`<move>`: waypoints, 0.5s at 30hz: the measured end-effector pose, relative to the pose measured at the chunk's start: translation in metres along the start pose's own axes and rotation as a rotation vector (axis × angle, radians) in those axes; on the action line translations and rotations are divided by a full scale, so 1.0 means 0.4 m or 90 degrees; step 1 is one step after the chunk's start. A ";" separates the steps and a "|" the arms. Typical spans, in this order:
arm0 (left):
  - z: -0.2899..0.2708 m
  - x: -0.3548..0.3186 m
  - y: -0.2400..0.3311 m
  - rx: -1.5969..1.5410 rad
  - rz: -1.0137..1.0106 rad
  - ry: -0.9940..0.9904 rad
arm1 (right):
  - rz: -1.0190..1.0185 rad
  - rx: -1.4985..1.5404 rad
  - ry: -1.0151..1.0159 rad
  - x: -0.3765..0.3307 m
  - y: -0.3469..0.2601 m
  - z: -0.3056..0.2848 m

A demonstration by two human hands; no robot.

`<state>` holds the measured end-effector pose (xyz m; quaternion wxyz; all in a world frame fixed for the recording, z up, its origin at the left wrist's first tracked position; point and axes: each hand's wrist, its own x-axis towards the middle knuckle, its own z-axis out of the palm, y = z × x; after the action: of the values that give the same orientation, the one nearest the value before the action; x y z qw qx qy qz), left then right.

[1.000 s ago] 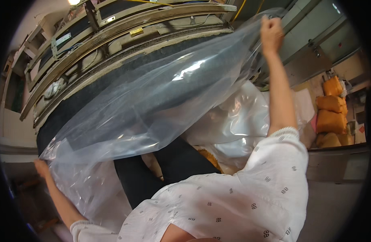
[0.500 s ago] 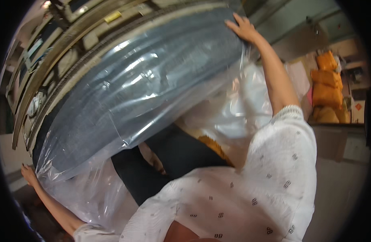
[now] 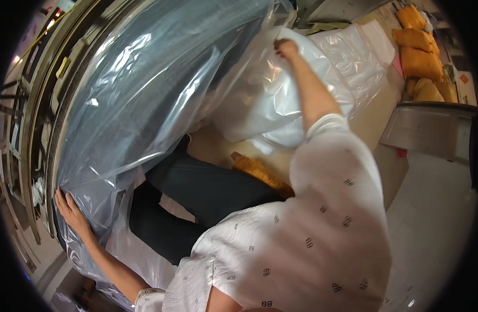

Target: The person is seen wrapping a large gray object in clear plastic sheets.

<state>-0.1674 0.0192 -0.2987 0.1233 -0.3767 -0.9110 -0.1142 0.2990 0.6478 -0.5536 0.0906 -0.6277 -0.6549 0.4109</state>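
A wide clear plastic sheet lies over a long dark grey surface, wrinkled and glossy. My left hand rests on its near left end, fingers stretched out and lying flat. Toward the far right, my right hand is closed, with the loose edge of the sheet drawn to it; the fingertips are partly hidden. From there the sheet hangs in slanting folds toward my legs. Behind the right hand lies a heap of whitish plastic.
Metal rails run along the left side of the covered surface. Orange packages are stacked at the far right beside a white box. A fuzzy orange-brown piece lies beside my leg. A grey metal ledge stands at right.
My right hand has left the far end of the dark surface, come nearer, and gone from spread to closed. The left hand now lies flat on the sheet. The view has turned.
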 end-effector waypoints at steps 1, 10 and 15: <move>0.002 0.005 -0.003 0.004 0.008 0.002 | 0.023 0.023 0.034 -0.025 0.034 0.071; 0.041 0.026 -0.054 -0.018 0.020 0.023 | 0.129 0.020 0.141 -0.228 0.253 0.197; 0.034 0.030 -0.064 -0.002 0.012 0.039 | 0.273 0.414 0.045 -0.318 0.380 0.056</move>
<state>-0.1958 0.0134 -0.3108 0.1520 -0.3818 -0.9030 -0.1257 0.4235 0.5051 -0.6166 0.2193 -0.7026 -0.3410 0.5849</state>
